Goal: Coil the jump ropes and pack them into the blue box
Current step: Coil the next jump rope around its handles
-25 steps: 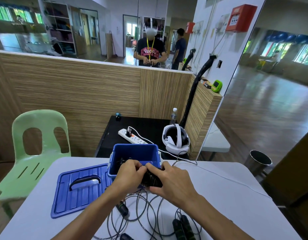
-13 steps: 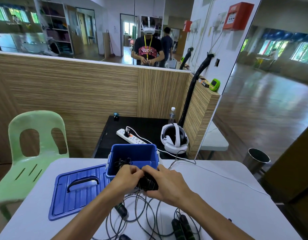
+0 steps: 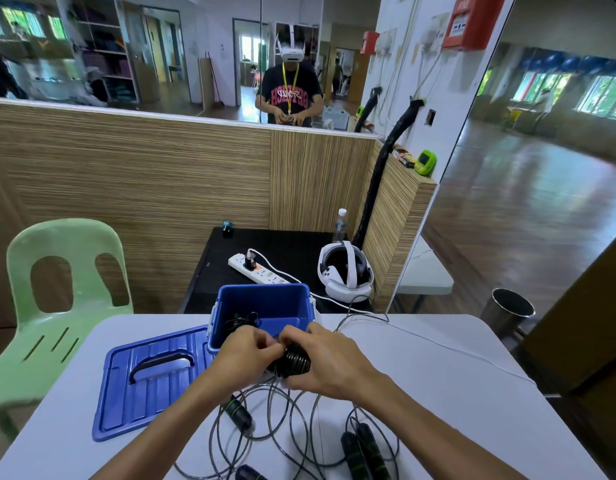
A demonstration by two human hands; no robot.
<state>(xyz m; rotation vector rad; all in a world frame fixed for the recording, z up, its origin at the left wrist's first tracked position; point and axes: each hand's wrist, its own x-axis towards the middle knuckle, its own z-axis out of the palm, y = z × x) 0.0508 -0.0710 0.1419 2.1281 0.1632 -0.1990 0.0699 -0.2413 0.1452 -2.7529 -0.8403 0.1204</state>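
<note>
Nearest me, loose ropes (image 3: 282, 424) lay tangled on the bench (image 3: 438, 393). Above them, my left hand (image 3: 244, 355) and right hand (image 3: 329, 362) gripped a black coil (image 3: 292, 362), fingers curled round it, just before the box (image 3: 265, 306). Lid (image 3: 150, 375) lay left; beyond, I logged a headset (image 3: 346, 271).

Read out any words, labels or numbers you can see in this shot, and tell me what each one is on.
"FIRE": white letters at the top of the red alarm box on the wall.
Small print on that box's white panel: too small to read.
Red lettering on the black T-shirt in the mirror: reversed and blurred, unreadable.
Box on the partition ledge: print too small.
Green device beside it: screen unreadable.
Blue box, lid, power strip: no legible text.
</note>
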